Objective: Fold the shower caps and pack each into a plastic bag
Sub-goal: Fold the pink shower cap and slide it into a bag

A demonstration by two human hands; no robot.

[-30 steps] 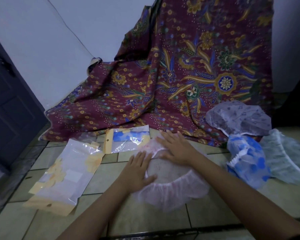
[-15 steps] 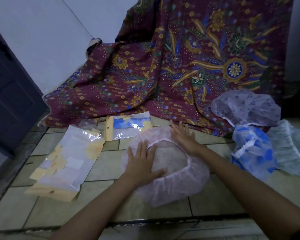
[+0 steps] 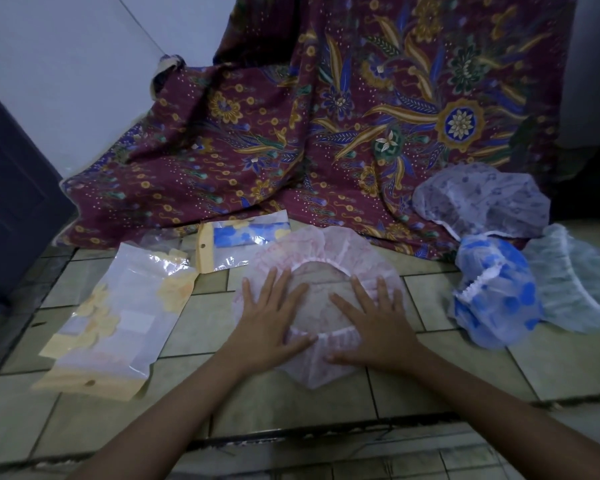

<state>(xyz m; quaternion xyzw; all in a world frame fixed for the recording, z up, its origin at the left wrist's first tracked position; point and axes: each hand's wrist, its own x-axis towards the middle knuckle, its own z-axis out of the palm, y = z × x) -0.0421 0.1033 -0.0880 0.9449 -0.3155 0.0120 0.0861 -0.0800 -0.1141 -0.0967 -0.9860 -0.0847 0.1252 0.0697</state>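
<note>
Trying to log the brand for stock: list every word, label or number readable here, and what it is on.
No text is readable in this view.
large clear plastic bag with yellow card edge: its white rectangular patch is too blurred to read.
small clear plastic bag with yellow header strip: only a blue and yellow pattern shows, no words.

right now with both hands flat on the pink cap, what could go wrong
1. The pink shower cap has a gathered elastic rim, so it may spring back once the left hand or right hand lifts.
2. Its thin ruffle could bunch under the palms and fold unevenly.
</note>
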